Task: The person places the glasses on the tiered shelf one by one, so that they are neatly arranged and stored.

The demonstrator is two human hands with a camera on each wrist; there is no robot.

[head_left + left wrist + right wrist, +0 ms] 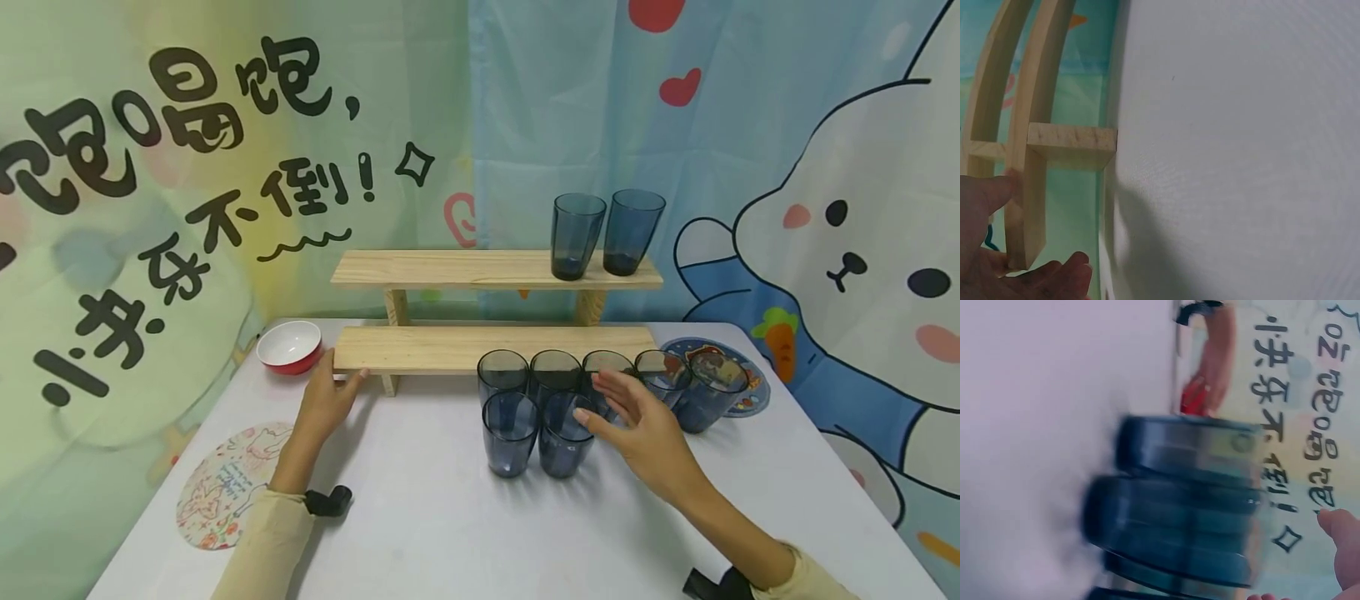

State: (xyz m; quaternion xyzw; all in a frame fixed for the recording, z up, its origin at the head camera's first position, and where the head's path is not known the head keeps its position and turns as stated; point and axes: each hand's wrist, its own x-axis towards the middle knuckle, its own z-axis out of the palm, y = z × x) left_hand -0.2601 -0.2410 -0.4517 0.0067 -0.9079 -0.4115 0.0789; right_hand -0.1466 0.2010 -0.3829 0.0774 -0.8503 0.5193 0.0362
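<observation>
At the left of the white tabletop [420,517] lie a patterned round mat [225,500] and, farther off, a red bowl [291,347]. Just right of the bowl, the left hand [326,404] touches the left end of the two-tier wooden shelf's lower board [427,346], its other fingers [1072,275] loosely extended past the thumb. Toward the right, seven blue glasses [510,446] cluster near the shelf; two more glasses [577,237] stand on its upper board [442,267]. The right hand [645,433] is among the seven, fingers extended, thumb apart; contact cannot be told. Farther right lies a blue mat [753,387].
</observation>
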